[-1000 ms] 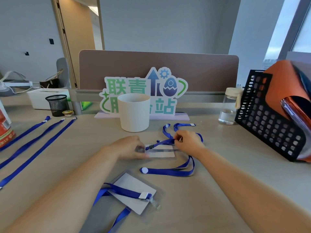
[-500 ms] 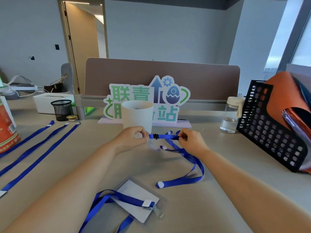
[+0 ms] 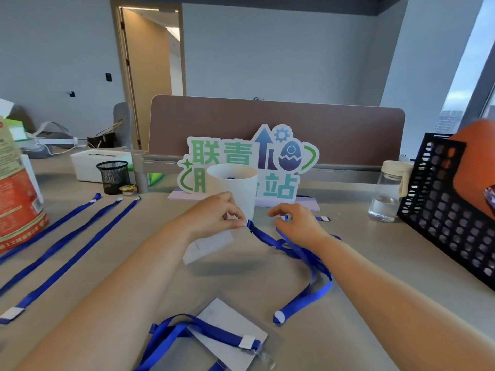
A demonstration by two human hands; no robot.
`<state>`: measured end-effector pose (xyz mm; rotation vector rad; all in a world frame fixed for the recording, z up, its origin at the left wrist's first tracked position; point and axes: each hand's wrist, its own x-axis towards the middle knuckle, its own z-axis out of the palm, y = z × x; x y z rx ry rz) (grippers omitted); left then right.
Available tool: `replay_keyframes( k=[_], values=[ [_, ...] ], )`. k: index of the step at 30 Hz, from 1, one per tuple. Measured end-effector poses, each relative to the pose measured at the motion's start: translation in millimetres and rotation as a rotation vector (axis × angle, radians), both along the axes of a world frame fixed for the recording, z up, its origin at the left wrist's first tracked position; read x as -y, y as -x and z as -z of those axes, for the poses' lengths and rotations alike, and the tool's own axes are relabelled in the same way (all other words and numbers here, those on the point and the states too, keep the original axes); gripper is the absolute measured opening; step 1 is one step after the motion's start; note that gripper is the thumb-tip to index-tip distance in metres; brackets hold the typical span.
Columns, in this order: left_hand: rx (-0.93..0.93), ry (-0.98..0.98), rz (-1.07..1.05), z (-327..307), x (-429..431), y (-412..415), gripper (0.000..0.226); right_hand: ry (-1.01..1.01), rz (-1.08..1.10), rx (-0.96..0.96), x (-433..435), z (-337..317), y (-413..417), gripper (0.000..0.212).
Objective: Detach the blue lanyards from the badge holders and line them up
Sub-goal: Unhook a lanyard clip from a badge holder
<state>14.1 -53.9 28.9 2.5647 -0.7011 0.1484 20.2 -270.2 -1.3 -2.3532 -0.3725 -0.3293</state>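
On the head camera feed I am monitoring, a person's left hand (image 3: 214, 218) pinches the top edge of a clear badge holder (image 3: 211, 246), which hangs tilted above its shadow on the desk (image 3: 241, 279). The clip end of the blue lanyard (image 3: 305, 299) sits right at the fingertips; I cannot make out whether the clip is free of the holder. The right hand (image 3: 300, 226) hovers just beside it, fingers curled over the strap, and I cannot tell if it grips anything. The rest of that lanyard trails in loose loops past the right forearm.

A second badge holder (image 3: 227, 314), with a blue strap lying across it, is cut off by the bottom of the frame. A red printed bag (image 3: 16, 199) is cropped at left, and near it lie three detached lanyards (image 3: 67, 241), side by side.

Behind the hands, a white cup (image 3: 233, 188) shows a dark blue scrap inside, too small to identify. A black mesh pot (image 3: 112, 176) hides its contents. A clear bottle (image 3: 388, 194) holds some water, and a black perforated rack (image 3: 450, 210) carries an orange folder (image 3: 476, 145).
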Motion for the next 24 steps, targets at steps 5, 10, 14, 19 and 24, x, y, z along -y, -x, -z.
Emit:
replay_keyframes(
  k=[5,10,14,19,24],
  values=[
    [-0.013,-0.016,0.033,12.9,0.9,-5.2,0.021,-0.026,-0.232,-0.184,-27.3,8.4,-1.0,0.022],
    [-0.02,-0.006,0.036,21.9,-3.8,-8.5,0.022,-0.032,-0.286,-0.209,-35.3,17.0,-7.8,0.014],
    [-0.004,0.002,0.026,25.7,-7.3,-11.2,0.026,-0.13,-0.333,-0.246,-36.6,22.2,-13.2,0.007],
    [0.04,-0.025,0.032,25.7,-10.4,-12.3,0.015,-0.232,-0.386,-0.297,-36.3,24.3,-15.7,0.017],
    [0.233,-0.035,0.038,24.3,-10.3,-11.4,0.015,-0.329,-0.414,-0.33,-33.9,23.6,-13.4,0.018]
  ],
)
